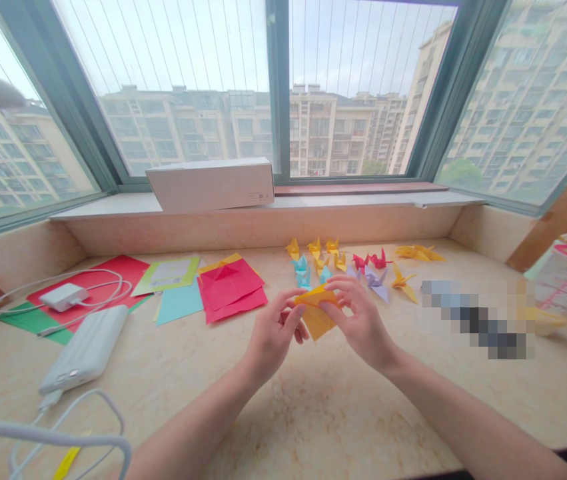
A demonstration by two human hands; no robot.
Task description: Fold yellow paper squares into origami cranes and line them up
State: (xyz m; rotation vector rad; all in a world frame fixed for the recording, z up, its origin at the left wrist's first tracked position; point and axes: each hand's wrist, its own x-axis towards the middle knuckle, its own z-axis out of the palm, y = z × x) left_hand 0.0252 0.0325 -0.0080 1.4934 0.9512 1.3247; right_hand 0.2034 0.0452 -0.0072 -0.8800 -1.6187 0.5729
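Both my hands hold a folded piece of yellow-orange paper (316,315) above the marble counter (313,413). My left hand (273,333) pinches its left edge with thumb and fingers. My right hand (358,319) grips its upper right part, fingers curled over the top. Just behind the paper stand several small folded paper cranes (336,263) in yellow, blue, red and purple.
A stack of red, blue, green and yellow paper sheets (228,287) lies to the left. A white power bank (86,350), a white charger (63,297) and cables sit at far left. A white box (210,185) rests on the window ledge. A clear container (566,277) stands at right.
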